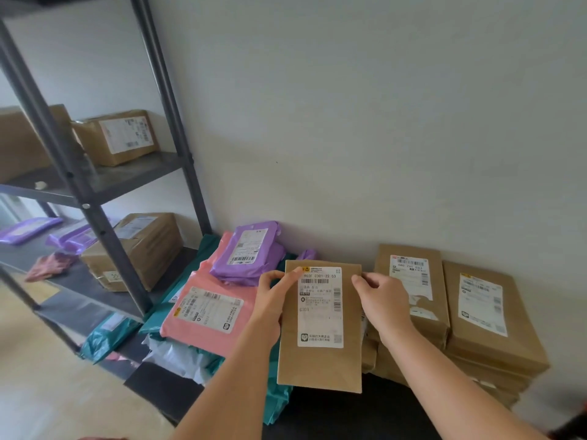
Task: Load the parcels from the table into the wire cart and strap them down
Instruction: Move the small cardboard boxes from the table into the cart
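- Far left of the frame: a dark metal shelf rack point(95, 201) with cardboard boxes and soft mailers on its shelves, well apart from the hands.
- Lower left of centre: a pink mailer point(209, 315) lies flat on a pile of teal and white bags, and a purple mailer point(251, 252) rests on its far end.
- Just left of centre: the left hand point(273, 300) grips the upper left corner of a parcel, thumb across the front face. Its other fingers are hidden behind the parcel.
- Centre: the brown paper parcel point(320, 366) is held between the two hands with its white label facing the camera. Its long axis runs top to bottom in the frame. Its lower end hangs free in front of the table edge.
- Just right of centre: the right hand point(381, 300) pinches the upper right edge with curled fingers. Both hands sit level at the top, so neither is nearer — the weight hangs below the grip.
- Right: two stacks of brown parcels point(489, 315) sit against the wall, just behind the right wrist.
- Bottom centre: the dark table point(349, 417) shows between the forearms.
- The wire cart is not in view, so which way the parcel must swing cannot be told.
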The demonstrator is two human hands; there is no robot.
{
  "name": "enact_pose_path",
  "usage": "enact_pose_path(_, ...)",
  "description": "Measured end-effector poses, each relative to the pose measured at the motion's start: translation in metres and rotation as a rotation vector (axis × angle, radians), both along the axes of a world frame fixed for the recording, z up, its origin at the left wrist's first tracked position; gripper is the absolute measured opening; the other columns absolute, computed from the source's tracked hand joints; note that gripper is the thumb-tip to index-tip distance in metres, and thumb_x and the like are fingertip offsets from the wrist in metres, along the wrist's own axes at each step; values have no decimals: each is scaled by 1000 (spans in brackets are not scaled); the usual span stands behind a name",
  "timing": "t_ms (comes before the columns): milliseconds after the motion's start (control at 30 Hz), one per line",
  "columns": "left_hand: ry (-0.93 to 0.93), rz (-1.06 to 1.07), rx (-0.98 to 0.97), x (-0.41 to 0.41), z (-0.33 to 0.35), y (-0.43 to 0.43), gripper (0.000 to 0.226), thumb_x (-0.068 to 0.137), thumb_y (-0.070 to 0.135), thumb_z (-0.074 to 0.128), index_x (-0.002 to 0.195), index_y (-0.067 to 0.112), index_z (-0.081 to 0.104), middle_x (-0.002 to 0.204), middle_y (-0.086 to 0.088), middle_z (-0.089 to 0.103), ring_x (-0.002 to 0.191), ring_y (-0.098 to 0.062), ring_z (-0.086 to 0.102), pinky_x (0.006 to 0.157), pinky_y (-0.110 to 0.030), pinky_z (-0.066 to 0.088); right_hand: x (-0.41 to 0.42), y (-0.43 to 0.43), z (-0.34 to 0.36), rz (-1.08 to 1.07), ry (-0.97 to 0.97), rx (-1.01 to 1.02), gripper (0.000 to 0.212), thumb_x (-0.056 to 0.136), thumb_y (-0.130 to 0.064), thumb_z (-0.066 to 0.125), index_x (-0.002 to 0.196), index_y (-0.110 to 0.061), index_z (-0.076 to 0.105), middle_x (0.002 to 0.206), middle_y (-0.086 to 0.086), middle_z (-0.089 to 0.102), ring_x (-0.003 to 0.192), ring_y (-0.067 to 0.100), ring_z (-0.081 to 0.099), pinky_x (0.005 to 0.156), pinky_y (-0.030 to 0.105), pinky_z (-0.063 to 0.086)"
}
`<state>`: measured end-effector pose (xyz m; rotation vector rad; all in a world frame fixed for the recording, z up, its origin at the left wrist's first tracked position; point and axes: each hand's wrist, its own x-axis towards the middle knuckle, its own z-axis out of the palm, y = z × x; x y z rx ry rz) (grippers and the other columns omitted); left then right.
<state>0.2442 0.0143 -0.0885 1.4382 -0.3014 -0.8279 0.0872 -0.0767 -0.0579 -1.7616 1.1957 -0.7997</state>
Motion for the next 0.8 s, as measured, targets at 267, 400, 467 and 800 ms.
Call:
enact_pose_path(267, -22, 13, 98, -30, -14, 35, 65, 68, 49, 84, 111, 14, 50, 95, -9, 75, 91, -28, 71, 84, -44, 57, -24, 14, -17, 30, -38, 64, 24, 95, -27, 61, 110, -13, 73, 85, -6, 68, 85, 14, 65, 81, 36, 56)
enact_pose_path(400, 23, 55, 139, -44, -30, 48, 98, 45, 71, 83, 117, 9, 59, 98, -8, 75, 92, -27, 73, 81, -44, 60, -35, 27, -21, 50, -48, 88, 29, 94, -30, 62, 116, -12, 70, 100, -3, 70, 92, 11, 62, 79, 27, 49)
enact_pose_path(467, 29, 53, 138, -50, -30, 55, 92, 52, 70, 81, 117, 8, 62, 97, -9, 76, 90, -27, 74, 81, -44, 60, -41, 34, -23, 61, -74, 122, 30, 93, -32, 63, 118, -15, 68, 97, -7, 69, 93, 10, 62, 80, 28, 50)
enact_pose_path(800, 45, -28, 117, -73, -34, 77, 80, 56, 71, 73, 109, 12, 70, 96, -7, 76, 92, -27, 73, 92, -50, 55, -72, 57, -50, 160, -160, 500, 77, 75, -64, 70, 138, -26, 50, 123, -4, 64, 112, 15, 61, 99, 41, 48)
